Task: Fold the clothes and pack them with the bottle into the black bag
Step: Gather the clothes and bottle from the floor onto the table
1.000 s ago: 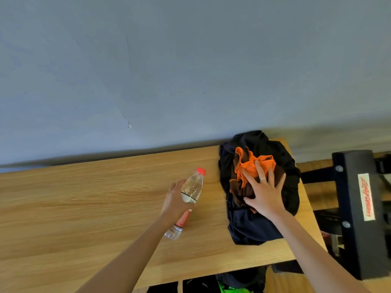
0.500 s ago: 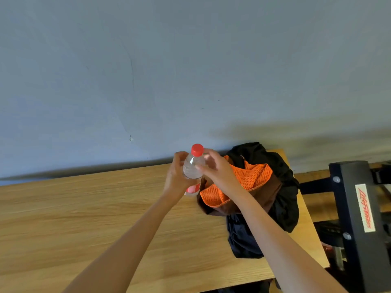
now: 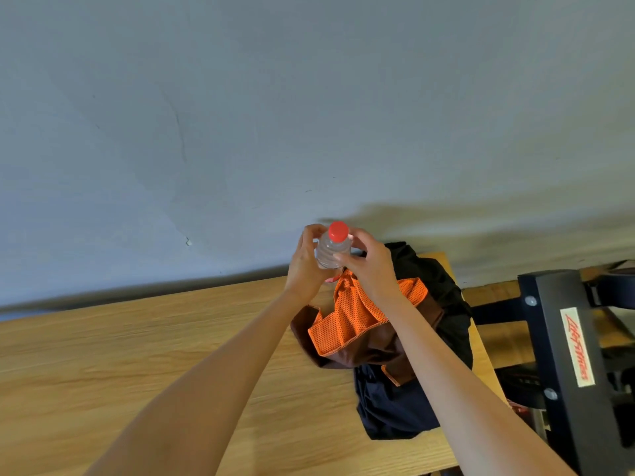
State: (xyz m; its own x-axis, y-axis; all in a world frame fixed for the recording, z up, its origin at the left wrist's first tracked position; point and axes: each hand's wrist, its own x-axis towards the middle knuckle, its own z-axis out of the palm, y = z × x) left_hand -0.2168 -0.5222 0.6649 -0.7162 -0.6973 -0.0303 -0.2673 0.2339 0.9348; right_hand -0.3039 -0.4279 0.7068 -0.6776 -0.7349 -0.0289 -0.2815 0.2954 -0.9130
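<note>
Both hands hold a clear plastic bottle (image 3: 330, 253) with a red cap upright above the wooden table (image 3: 137, 355). My left hand (image 3: 304, 269) grips its left side and my right hand (image 3: 372, 269) curls round its right side. Directly beneath my right hand hangs a brown garment with orange mesh lining (image 3: 350, 321), raised off the table; I cannot tell whether the hand also pinches it. Behind it lies the black bag (image 3: 439, 286), crumpled. A dark navy garment (image 3: 395, 407) lies flat near the table's front right corner.
A black metal frame with a white and red label (image 3: 570, 352) stands just past the table's right edge. A grey wall runs close behind the table. The table's left half shows bare wood.
My left hand has lifted the bottle from lying on the table to upright. My right hand left the clothes pile and closed on the bottle; the orange and brown garment rose with it.
</note>
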